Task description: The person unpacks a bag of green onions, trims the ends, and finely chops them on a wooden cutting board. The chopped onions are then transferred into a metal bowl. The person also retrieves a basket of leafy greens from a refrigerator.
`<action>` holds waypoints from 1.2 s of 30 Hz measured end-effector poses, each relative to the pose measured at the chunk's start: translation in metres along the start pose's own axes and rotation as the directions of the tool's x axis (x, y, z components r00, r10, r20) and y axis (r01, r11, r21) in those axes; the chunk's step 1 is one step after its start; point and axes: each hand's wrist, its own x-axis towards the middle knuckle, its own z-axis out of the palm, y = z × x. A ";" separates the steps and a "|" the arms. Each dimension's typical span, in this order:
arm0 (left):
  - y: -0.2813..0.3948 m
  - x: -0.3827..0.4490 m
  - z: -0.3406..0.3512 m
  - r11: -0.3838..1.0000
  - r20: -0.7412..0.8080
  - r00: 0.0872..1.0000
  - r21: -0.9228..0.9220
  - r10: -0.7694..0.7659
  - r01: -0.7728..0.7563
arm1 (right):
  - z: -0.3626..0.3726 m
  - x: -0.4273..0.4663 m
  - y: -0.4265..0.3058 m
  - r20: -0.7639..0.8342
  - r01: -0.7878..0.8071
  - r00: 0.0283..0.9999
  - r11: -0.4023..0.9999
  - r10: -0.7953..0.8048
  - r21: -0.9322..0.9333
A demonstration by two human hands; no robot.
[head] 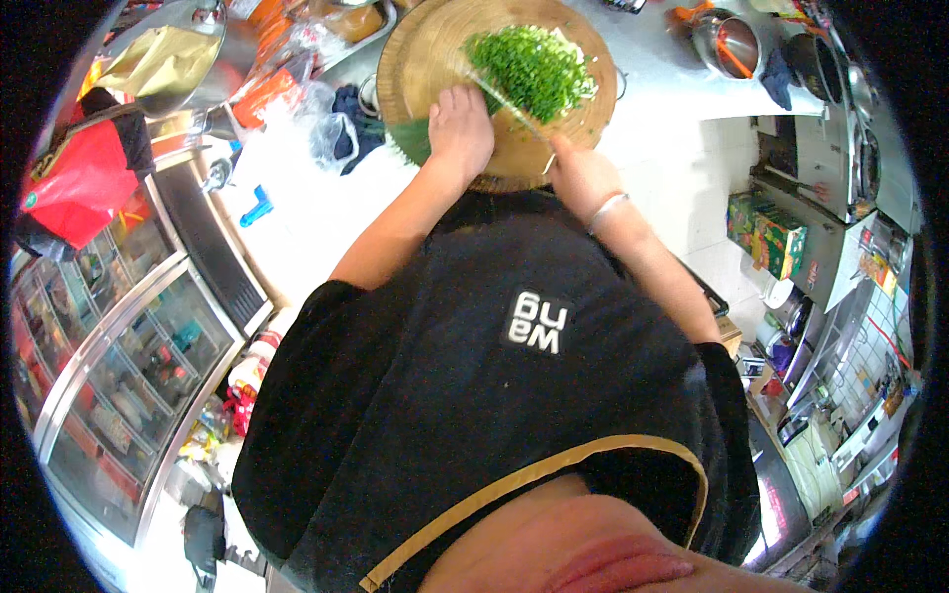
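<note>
On a round wooden chopping block (415, 48) lies a heap of finely chopped scallions (530, 70), green with paler pieces at the right. My left hand (461, 130) presses down on a bundle of uncut scallion greens (411, 139), whose far ends stick out past the block's left edge. In my right hand (582, 174) is the handle of a kitchen knife (511, 105). Seen nearly edge-on, its blade slants up and left between my left hand and the heap. My right fist hides most of the handle.
Left of the block lie a clear plastic bag (330, 137) and dark cloth. A steel pot (730, 48) with an orange utensil stands on the counter at right. A glass-fronted display cabinet (148, 378) is at far left, a printed carton (778, 233) at right.
</note>
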 end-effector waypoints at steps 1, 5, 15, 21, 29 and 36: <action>0.003 0.004 0.001 1.000 0.023 1.000 0.012 -0.020 0.020 | -0.001 0.003 -0.001 0.013 -0.013 1.000 1.000 0.014 -0.023; 0.004 0.004 0.007 0.999 -0.032 0.999 0.041 -0.013 0.015 | -0.003 0.009 -0.007 0.067 -0.010 0.998 1.000 0.011 -0.006; 0.005 0.007 0.016 0.999 -0.131 0.991 0.049 0.025 -0.019 | 0.012 0.048 -0.005 0.149 -0.009 0.989 0.999 0.016 -0.052; 0.006 0.015 0.001 0.999 -0.053 0.998 -0.030 0.040 -0.042 | 0.005 0.043 0.021 -0.087 0.071 0.994 0.990 -0.060 0.119; -0.016 0.004 -0.021 0.935 -0.282 0.948 -0.272 0.147 -0.226 | -0.014 0.003 0.022 -0.180 0.089 0.983 0.968 -0.047 0.236; -0.028 0.002 -0.007 0.843 -0.238 0.910 -0.354 0.338 -0.406 | -0.019 -0.005 0.000 0.016 0.008 1.000 0.999 -0.008 -0.039</action>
